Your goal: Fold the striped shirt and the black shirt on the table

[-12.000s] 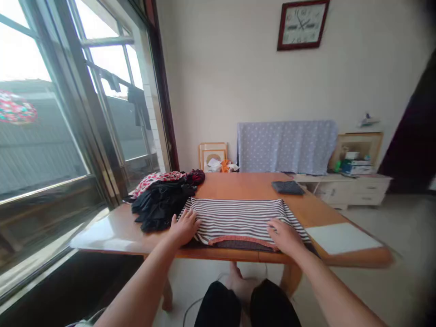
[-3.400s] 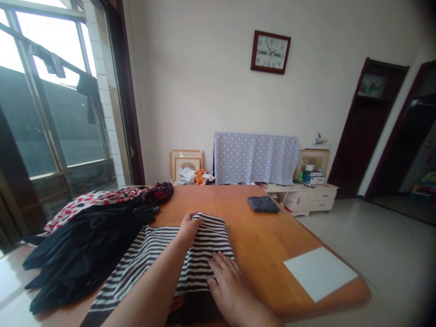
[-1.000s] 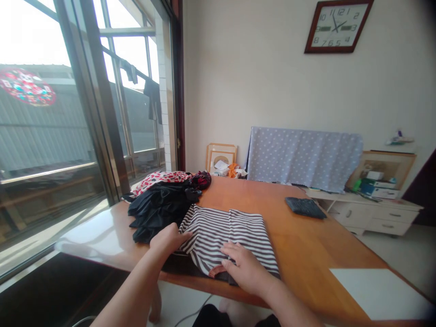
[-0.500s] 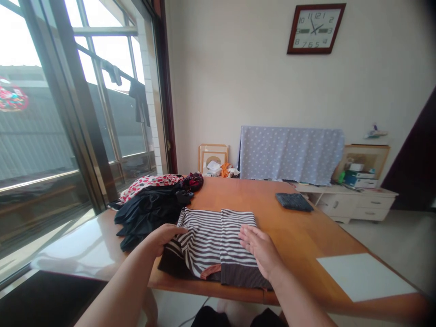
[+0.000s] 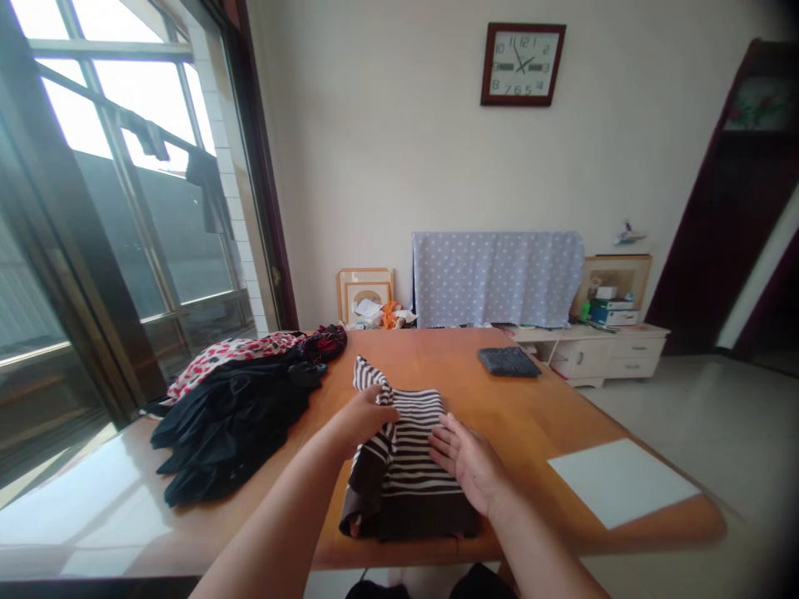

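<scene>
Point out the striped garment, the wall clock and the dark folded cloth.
Striped garment (image 5: 412, 453), head view: striped middle.
Wall clock (image 5: 523, 65), head view: dial center.
Dark folded cloth (image 5: 508, 362), head view: upper surface.

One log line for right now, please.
Left hand: gripping striped top, left side raised | right hand: open, at top's right edge | table: black clothes left, dark folded cloth far right

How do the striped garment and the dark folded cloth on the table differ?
The striped garment has pale and dark bands; the dark folded cloth shows no such bands. The striped garment is partly raised in the left hand; the dark folded cloth lies flat, untouched. Both rest on the table.
</scene>
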{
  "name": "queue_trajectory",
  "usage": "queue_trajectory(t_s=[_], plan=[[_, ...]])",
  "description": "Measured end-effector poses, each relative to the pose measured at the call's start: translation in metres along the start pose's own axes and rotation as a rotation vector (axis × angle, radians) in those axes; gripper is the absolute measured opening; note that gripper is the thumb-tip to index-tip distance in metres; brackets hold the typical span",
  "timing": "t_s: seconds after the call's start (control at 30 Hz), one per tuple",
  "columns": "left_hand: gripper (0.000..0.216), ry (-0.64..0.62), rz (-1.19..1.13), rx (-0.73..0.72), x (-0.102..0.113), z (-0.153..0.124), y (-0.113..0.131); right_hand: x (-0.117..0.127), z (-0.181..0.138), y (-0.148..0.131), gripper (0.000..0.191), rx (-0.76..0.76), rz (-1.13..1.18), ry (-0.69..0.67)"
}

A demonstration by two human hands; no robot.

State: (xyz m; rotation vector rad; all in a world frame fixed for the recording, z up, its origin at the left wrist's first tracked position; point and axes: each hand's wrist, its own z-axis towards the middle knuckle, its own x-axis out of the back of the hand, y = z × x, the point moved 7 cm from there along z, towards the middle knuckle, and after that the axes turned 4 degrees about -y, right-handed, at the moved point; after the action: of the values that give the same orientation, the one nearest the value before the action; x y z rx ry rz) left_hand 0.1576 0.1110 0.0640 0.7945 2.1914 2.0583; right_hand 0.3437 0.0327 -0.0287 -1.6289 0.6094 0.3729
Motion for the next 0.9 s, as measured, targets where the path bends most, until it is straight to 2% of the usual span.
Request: queue_trajectory(t_s=[0.07, 0.13, 0.23, 0.33, 0.47, 0.57, 0.73, 0.9], plan=[[0.074, -0.027, 0.192, -0.022, -0.030, 0.008, -0.001, 0.002, 0.001, 0.002, 0.050, -0.027, 0.058, 0.020], [0.066, -0.060, 0.320, -0.041, -0.058, 0.015, -0.010, 0.003, 0.001, 0.003, 0.046, -0.035, 0.083, 0.017], [0.050, -0.057, 0.458, -0.080, -0.082, 0.021, -0.022, 0.002, 0.002, 0.003, 0.038, -0.033, 0.085, -0.001], [0.043, -0.029, 0.498, -0.084, -0.082, 0.023, -0.023, 0.001, 0.002, 0.003, 0.034, -0.027, 0.095, -0.014], [0.047, 0.006, 0.477, -0.095, -0.068, 0.022, -0.004, 0.000, 0.002, 0.003, 0.033, -0.033, 0.136, -0.011], [0.045, -0.009, 0.428, -0.103, -0.072, 0.022, 0.006, 0.000, 0.003, 0.003, 0.034, -0.039, 0.155, -0.008], [0.045, -0.072, 0.273, -0.071, -0.099, 0.017, -0.008, 0.001, 0.008, 0.003, 0.034, 0.005, 0.131, -0.051], [0.059, -0.206, -0.037, 0.053, -0.106, 0.004, -0.023, -0.005, 0.008, 0.000, 0.034, 0.061, 0.083, -0.126]])
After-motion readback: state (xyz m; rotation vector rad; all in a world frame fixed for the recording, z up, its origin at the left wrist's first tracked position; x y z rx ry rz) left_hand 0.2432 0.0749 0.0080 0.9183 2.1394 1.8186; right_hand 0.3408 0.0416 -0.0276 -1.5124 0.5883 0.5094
